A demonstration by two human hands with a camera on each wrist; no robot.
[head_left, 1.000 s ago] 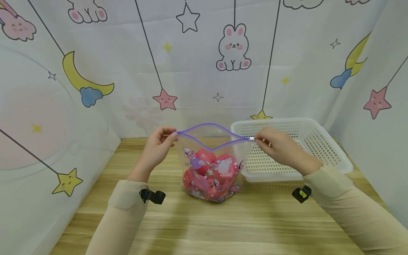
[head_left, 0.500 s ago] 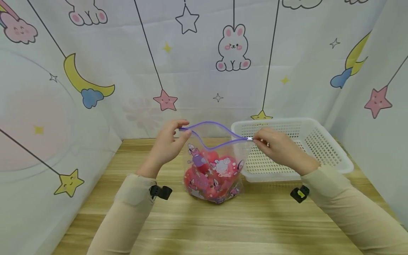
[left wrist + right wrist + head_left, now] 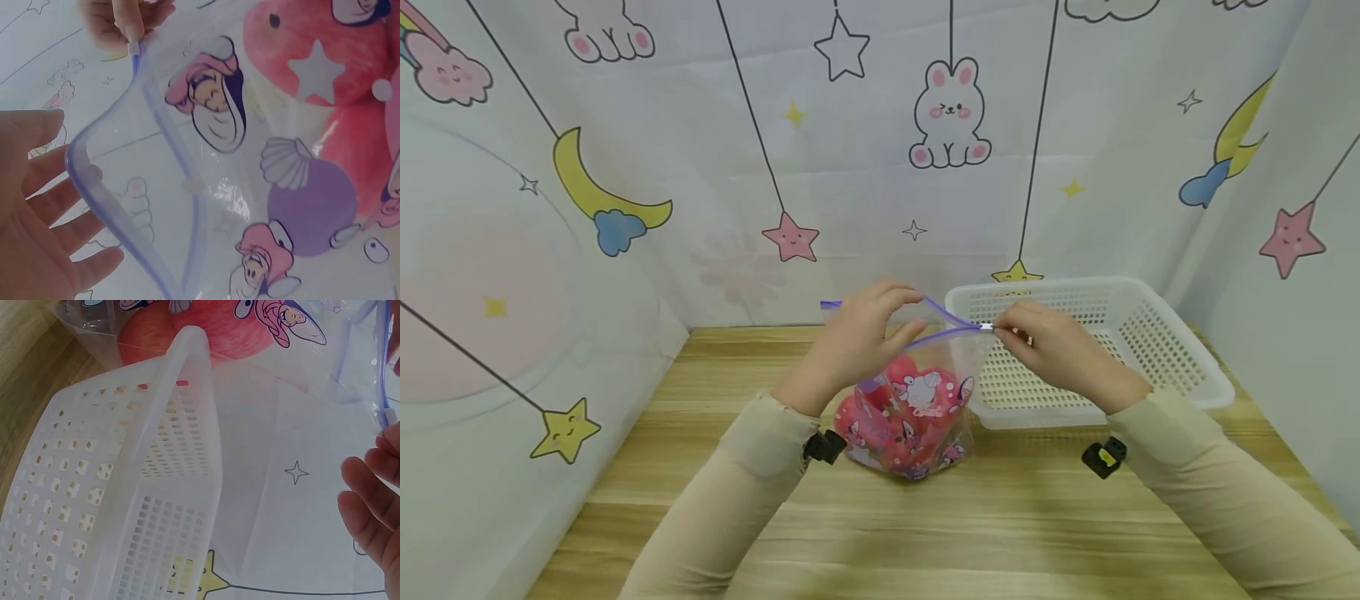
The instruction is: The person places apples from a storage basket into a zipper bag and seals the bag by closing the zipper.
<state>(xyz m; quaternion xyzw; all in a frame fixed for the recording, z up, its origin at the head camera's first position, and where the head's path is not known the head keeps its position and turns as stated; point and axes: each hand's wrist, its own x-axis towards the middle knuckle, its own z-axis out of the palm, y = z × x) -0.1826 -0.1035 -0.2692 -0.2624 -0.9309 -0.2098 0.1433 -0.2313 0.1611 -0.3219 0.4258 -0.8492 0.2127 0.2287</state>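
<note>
A clear zip bag [image 3: 958,362] with cartoon prints stands upright on the wooden table, holding several round red fruits [image 3: 234,337]. Its mouth gapes along the purple zip track [image 3: 94,194]. At the track's right end, my right hand [image 3: 1048,346] pinches the white slider [image 3: 987,327] between thumb and fingertips. My left hand [image 3: 861,337] is beside the bag's mouth, hiding part of it in the head view. Its fingers [image 3: 59,194] are spread apart, and nothing is gripped. Whether they touch the bag's edge, I cannot tell.
Behind and right of the bag stands a white perforated plastic basket [image 3: 1180,342], close to my right hand. The wooden table [image 3: 1000,525] extends in front. A white cartoon-printed curtain [image 3: 880,183] hangs at the back and sides.
My left hand has released the left end of the zip track and moved right along the mouth, its fingers spreading. My right hand still pinches the slider, almost unmoved.
</note>
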